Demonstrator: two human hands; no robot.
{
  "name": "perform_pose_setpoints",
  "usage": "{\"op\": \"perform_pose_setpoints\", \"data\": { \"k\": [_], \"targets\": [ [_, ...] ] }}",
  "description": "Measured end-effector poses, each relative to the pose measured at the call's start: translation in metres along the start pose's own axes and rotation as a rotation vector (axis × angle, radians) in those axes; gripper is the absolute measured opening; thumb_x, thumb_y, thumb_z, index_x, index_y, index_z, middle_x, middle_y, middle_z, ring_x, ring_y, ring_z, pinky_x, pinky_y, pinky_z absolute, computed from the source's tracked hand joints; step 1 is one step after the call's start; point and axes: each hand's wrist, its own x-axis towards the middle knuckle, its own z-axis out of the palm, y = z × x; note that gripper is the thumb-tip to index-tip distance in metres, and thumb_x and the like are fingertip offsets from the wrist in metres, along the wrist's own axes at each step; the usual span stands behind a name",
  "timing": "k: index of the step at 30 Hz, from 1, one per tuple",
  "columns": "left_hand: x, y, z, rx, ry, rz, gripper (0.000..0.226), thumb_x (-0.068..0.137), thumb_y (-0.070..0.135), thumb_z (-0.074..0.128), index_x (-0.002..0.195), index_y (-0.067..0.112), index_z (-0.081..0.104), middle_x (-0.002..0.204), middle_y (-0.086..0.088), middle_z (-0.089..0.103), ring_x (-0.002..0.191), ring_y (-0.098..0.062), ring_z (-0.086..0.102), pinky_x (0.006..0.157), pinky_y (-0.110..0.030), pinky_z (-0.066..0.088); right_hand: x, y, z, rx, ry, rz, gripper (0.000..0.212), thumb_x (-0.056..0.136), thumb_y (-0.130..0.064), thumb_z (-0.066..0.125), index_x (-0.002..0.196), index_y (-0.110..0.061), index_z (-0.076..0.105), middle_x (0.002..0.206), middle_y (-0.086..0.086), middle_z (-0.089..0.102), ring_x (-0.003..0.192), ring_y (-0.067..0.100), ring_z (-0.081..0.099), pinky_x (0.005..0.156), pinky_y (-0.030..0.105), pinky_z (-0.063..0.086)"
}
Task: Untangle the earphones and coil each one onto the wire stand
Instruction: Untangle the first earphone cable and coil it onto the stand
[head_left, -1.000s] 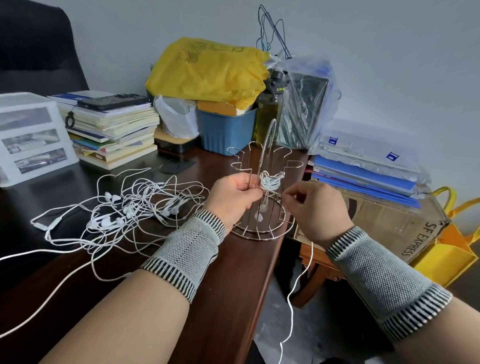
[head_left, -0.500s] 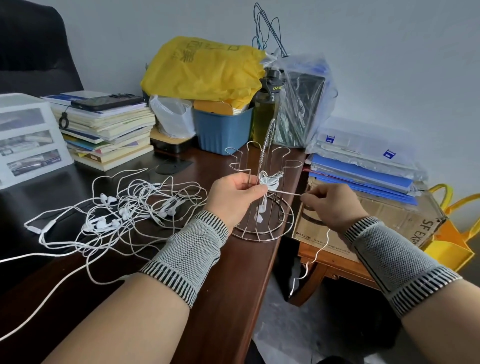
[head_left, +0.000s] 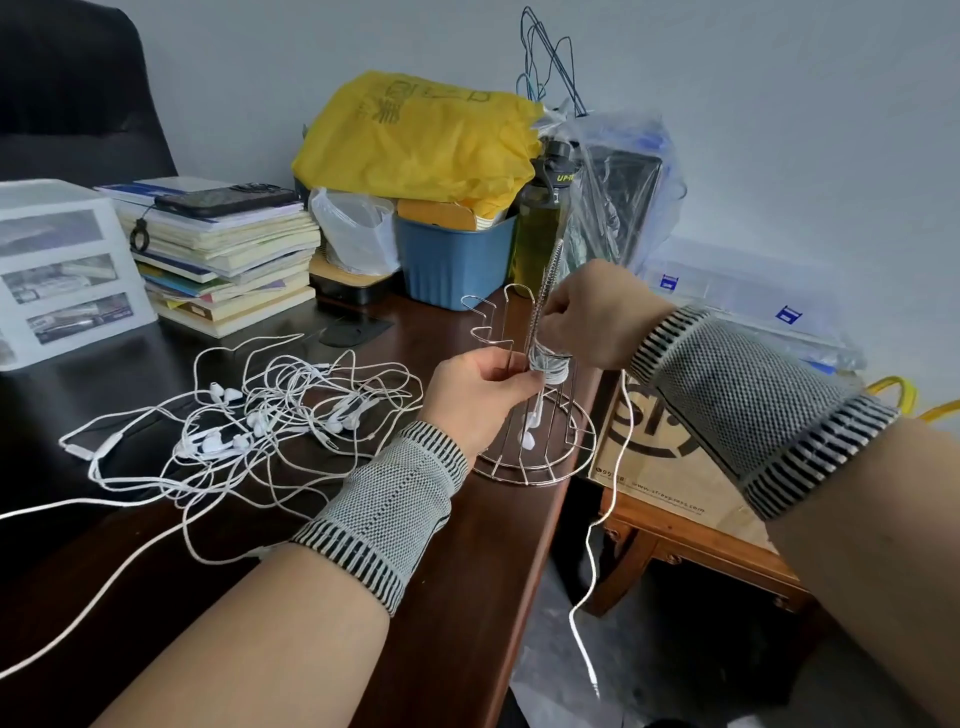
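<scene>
A wire stand (head_left: 535, 470) stands at the right edge of the dark wooden desk (head_left: 467, 571). A white earphone cable is coiled (head_left: 549, 365) around its centre post, with earbuds (head_left: 529, 435) hanging inside the stand. My left hand (head_left: 475, 397) grips one of the stand's upright wires just left of the coil. My right hand (head_left: 592, 317) is behind the post and pinches the cable; the loose end (head_left: 589, 571) hangs from it down past the desk edge to its plug. A tangle of several white earphones (head_left: 260, 415) lies on the desk to the left.
A stack of books (head_left: 223, 260) with a phone on top, a blue bin (head_left: 452, 265) under a yellow bag, a bottle (head_left: 540, 228) and plastic bags fill the back of the desk. A cardboard box (head_left: 660, 467) on a low wooden table sits right of the desk. White drawers (head_left: 62, 270) are far left.
My right hand has moved up and left, from beside the stand to behind its post, carrying the cable around it. The coil has grown. My left hand stays on the stand.
</scene>
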Motion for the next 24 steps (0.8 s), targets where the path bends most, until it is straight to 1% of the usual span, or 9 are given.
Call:
{"op": "perform_pose_setpoints", "data": {
  "k": [2,4,6,8,11,15,19,21,24],
  "targets": [
    [0.000,-0.001,0.000,-0.008,-0.001,-0.002,0.012,0.077,0.016,0.081,0.087,0.017,0.075,0.088,0.000,0.076,0.088,-0.015,0.072,0.085,-0.032,0.055,0.002,-0.008,-0.001,-0.056,-0.104,-0.010,0.023,0.094,-0.017,0.050,0.100,-0.002,0.067,0.087,0.007,0.060,0.079,0.021,0.053,0.073,0.032,0.047],
    [0.000,-0.001,0.000,-0.020,0.000,-0.005,0.013,0.078,0.014,0.080,0.089,0.014,0.074,0.088,-0.001,0.076,0.086,-0.013,0.071,0.083,-0.029,0.055,0.001,-0.012,-0.001,-0.090,-0.150,-0.026,0.024,0.095,-0.016,0.049,0.106,-0.001,0.065,0.092,0.011,0.059,0.080,0.021,0.050,0.076,0.033,0.045],
    [0.000,0.000,0.001,-0.019,0.007,-0.002,0.015,0.079,0.012,0.079,0.092,0.013,0.071,0.090,-0.002,0.075,0.085,-0.012,0.071,0.081,-0.026,0.054,-0.002,-0.010,-0.001,-0.067,-0.175,-0.035,0.025,0.098,-0.015,0.046,0.105,-0.001,0.065,0.092,0.008,0.063,0.075,0.018,0.053,0.067,0.025,0.046],
    [0.000,-0.001,0.002,-0.015,0.005,0.015,0.021,0.079,0.011,0.078,0.098,0.014,0.070,0.094,-0.001,0.075,0.091,-0.014,0.071,0.087,-0.029,0.055,-0.004,-0.007,-0.001,-0.036,-0.182,-0.040,0.026,0.099,-0.015,0.045,0.101,-0.002,0.067,0.080,0.004,0.059,0.065,0.013,0.051,0.052,0.020,0.039],
    [-0.001,-0.001,0.002,0.001,-0.013,0.044,0.018,0.081,0.012,0.076,0.096,0.021,0.073,0.092,0.001,0.076,0.091,-0.013,0.071,0.089,-0.029,0.054,-0.008,-0.005,-0.004,-0.008,-0.171,-0.077,0.025,0.097,-0.015,0.047,0.098,-0.003,0.069,0.078,0.005,0.060,0.066,0.014,0.053,0.054,0.022,0.042],
    [-0.001,0.000,0.001,0.005,0.005,0.046,0.012,0.080,0.014,0.077,0.086,0.024,0.074,0.088,0.002,0.076,0.086,-0.012,0.071,0.085,-0.028,0.054,-0.017,-0.004,-0.002,0.039,-0.099,-0.112,0.023,0.094,-0.015,0.051,0.096,-0.007,0.072,0.089,0.008,0.069,0.078,0.019,0.062,0.072,0.029,0.052],
    [0.000,-0.001,0.002,0.021,0.029,0.040,0.010,0.078,0.017,0.080,0.078,0.025,0.073,0.083,0.003,0.075,0.080,-0.011,0.070,0.082,-0.028,0.053,-0.034,0.002,0.000,0.057,0.136,-0.109,0.013,0.090,-0.018,0.059,0.086,-0.016,0.071,0.083,-0.003,0.068,0.080,0.015,0.063,0.075,0.028,0.053],
    [0.000,0.000,0.001,0.027,0.034,0.040,0.010,0.078,0.017,0.080,0.077,0.024,0.072,0.076,0.005,0.073,0.069,-0.006,0.067,0.072,-0.024,0.053,-0.043,0.001,0.003,0.031,0.203,-0.101,0.010,0.088,-0.019,0.061,0.082,-0.018,0.069,0.081,-0.003,0.067,0.079,0.015,0.063,0.072,0.027,0.051],
    [-0.002,0.003,0.001,0.045,0.040,0.033,0.009,0.079,0.018,0.078,0.076,0.022,0.070,0.056,0.014,0.061,0.044,0.003,0.050,0.050,-0.013,0.038,-0.050,-0.003,0.015,0.016,0.267,-0.127,0.010,0.086,-0.016,0.061,0.082,-0.017,0.070,0.084,0.001,0.069,0.081,0.017,0.062,0.075,0.029,0.052]
  ]
}}
